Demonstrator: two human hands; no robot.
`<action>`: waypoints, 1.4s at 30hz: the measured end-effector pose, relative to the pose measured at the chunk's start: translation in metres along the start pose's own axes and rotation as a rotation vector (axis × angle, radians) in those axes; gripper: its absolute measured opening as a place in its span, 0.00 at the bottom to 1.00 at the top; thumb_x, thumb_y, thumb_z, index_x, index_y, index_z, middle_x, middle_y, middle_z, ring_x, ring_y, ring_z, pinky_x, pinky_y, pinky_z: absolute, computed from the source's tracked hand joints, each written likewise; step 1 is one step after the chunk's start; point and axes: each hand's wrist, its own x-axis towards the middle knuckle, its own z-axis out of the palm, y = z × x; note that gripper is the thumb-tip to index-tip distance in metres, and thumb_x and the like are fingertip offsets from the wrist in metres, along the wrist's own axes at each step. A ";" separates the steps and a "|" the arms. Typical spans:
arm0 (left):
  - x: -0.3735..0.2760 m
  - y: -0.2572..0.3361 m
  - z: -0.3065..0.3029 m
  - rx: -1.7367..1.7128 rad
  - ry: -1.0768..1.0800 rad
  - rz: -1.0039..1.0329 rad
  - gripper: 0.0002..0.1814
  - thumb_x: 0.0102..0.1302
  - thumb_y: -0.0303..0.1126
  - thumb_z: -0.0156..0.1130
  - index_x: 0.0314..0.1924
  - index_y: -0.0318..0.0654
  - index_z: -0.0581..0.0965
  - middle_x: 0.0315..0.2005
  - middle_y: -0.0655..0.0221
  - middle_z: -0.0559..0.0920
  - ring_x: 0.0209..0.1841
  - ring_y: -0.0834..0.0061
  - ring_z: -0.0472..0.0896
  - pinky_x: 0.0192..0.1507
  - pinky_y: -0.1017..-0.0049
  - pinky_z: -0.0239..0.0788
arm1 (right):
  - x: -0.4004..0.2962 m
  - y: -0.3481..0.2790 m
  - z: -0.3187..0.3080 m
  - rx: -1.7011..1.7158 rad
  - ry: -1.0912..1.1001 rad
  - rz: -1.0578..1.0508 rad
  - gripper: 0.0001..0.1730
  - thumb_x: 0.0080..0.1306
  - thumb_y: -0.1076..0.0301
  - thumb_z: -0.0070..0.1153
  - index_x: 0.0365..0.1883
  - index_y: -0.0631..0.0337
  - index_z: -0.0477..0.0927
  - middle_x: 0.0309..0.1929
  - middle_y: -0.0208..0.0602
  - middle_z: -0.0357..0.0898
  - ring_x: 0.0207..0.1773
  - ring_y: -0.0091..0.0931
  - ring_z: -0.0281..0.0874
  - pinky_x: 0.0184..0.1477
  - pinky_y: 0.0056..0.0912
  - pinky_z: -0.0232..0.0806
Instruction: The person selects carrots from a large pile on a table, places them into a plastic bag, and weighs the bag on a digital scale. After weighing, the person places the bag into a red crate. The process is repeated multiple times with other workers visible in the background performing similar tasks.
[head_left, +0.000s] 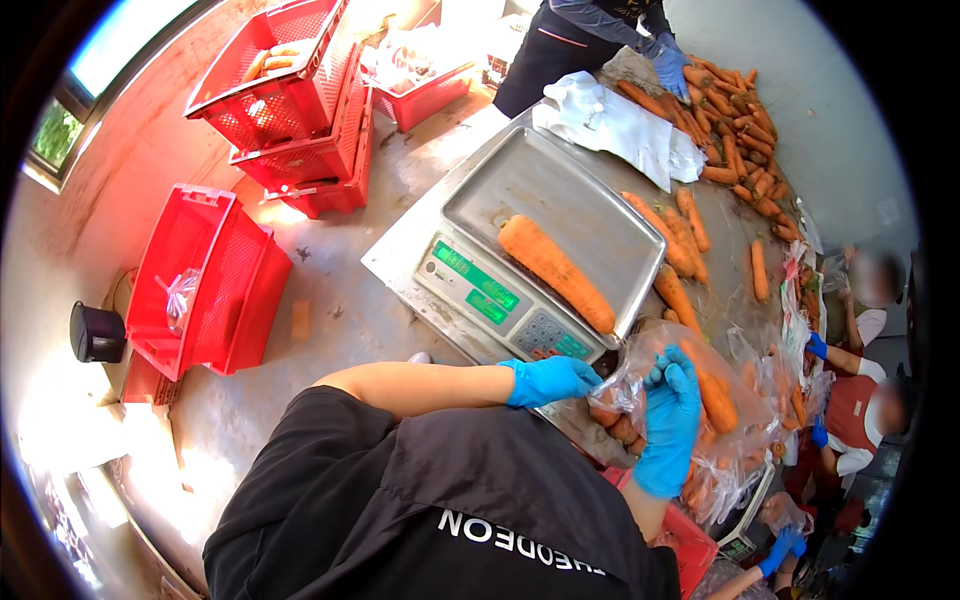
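My left hand (553, 380), in a blue glove, pinches the edge of a clear plastic bag (637, 352). Also gloved in blue, my right hand (670, 424) grips the same bag with bent fingers. Carrots (716, 401) show through the film by my right hand; whether they lie inside the bag or behind it I cannot tell. Just beyond my hands stands a digital weighing scale (517, 300) with lit green displays. One large carrot (556, 271) lies diagonally across its steel pan (555, 195), overlapping the edge nearest the keypad.
Loose carrots (679, 232) lie right of the scale, with a big heap (739, 127) farther back. White plastic bags (615, 124) rest behind the pan. Red crates (292, 112) are stacked at left. A co-worker's gloved hand (670, 71) touches the heap; other people work at right.
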 end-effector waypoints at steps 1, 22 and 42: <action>0.000 -0.001 -0.001 -0.024 -0.013 -0.002 0.23 0.65 0.29 0.57 0.60 0.33 0.72 0.53 0.63 0.77 0.55 0.74 0.74 0.59 0.74 0.64 | 0.002 -0.003 0.006 -0.058 -0.012 -0.021 0.16 0.64 0.74 0.55 0.50 0.65 0.76 0.42 0.35 0.80 0.38 0.24 0.77 0.44 0.25 0.72; 0.017 0.037 0.033 0.037 -0.031 0.071 0.22 0.68 0.32 0.57 0.61 0.34 0.70 0.58 0.63 0.73 0.60 0.71 0.71 0.63 0.71 0.61 | 0.076 0.042 0.080 -1.221 -0.170 -0.274 0.33 0.53 0.65 0.68 0.58 0.62 0.73 0.51 0.51 0.77 0.54 0.41 0.76 0.56 0.39 0.68; 0.091 0.155 0.079 -0.574 -0.042 0.268 0.06 0.68 0.28 0.52 0.42 0.37 0.75 0.53 0.56 0.78 0.33 0.74 0.77 0.42 0.72 0.71 | -0.013 -0.067 -0.178 -0.932 0.225 -0.101 0.21 0.60 0.78 0.58 0.53 0.63 0.77 0.54 0.37 0.77 0.58 0.29 0.73 0.59 0.32 0.67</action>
